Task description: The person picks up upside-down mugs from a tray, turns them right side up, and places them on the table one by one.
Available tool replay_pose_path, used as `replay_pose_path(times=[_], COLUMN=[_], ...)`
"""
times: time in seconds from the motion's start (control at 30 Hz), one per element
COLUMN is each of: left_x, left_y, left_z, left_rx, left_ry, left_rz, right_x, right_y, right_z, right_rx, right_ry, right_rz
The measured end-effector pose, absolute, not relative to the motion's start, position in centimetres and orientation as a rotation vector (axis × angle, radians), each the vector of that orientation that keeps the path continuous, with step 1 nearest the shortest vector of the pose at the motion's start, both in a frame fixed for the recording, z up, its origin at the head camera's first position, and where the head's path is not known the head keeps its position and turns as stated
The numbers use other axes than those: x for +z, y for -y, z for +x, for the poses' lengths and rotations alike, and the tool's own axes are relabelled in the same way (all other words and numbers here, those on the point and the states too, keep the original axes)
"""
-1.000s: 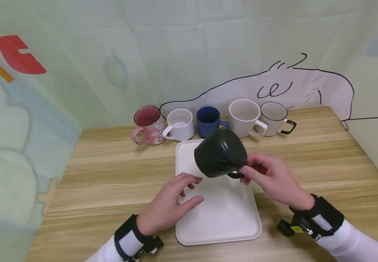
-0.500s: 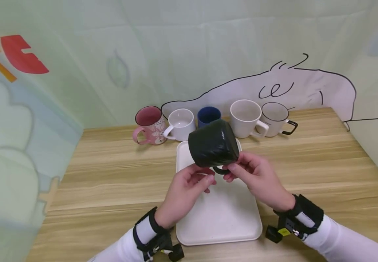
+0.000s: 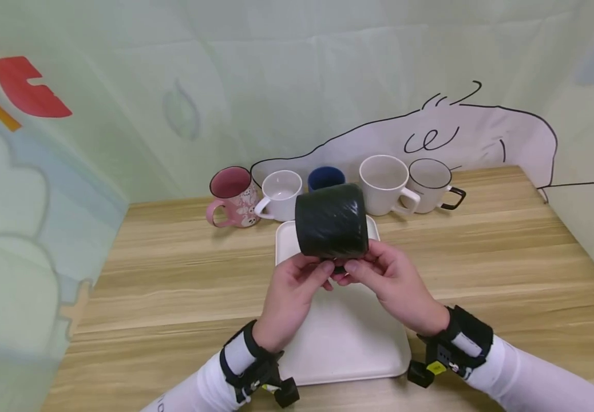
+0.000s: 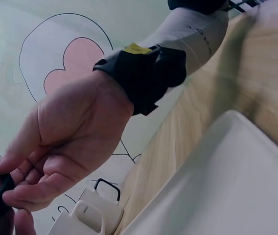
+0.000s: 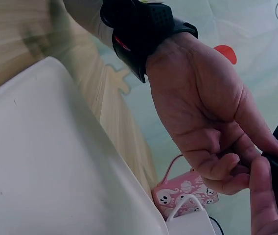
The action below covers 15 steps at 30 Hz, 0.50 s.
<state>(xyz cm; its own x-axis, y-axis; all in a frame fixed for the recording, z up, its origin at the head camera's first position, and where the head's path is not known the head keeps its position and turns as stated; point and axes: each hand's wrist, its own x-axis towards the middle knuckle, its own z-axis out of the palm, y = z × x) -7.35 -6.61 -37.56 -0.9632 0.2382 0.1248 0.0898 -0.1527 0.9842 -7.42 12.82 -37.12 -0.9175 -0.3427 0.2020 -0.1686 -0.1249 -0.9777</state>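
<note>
A dark, nearly black mug is held in the air over the far part of the white tray, lying on its side with its handle downward. My left hand pinches the handle from the left between thumb and fingers, as the left wrist view also shows. From the other side my right hand pinches the mug near the handle, thumb towards me. Both thumbs almost meet. The mug's opening is out of sight, and fingers cover most of the handle.
Along the wall stand a pink patterned mug, a small white mug, a blue mug partly hidden, a larger white mug and a black-rimmed mug. All rest on the wooden table.
The left hand has come up from the tray and taken hold of the mug's handle. The right hand has moved left with the mug, which has turned more level.
</note>
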Motion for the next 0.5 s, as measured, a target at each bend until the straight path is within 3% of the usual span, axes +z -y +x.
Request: replay_pose_path(times=[0.5], left_x=[-37.3], left_y=[9.5], left_z=[-7.2], left_rx=[2.288], left_ry=[-2.055], left_rz=[0.424], right_x=[-37.1], right_y=[-13.6], right_z=[-7.6], right_rx=[-1.941], right_ry=[-2.162], right_rz=[-0.563])
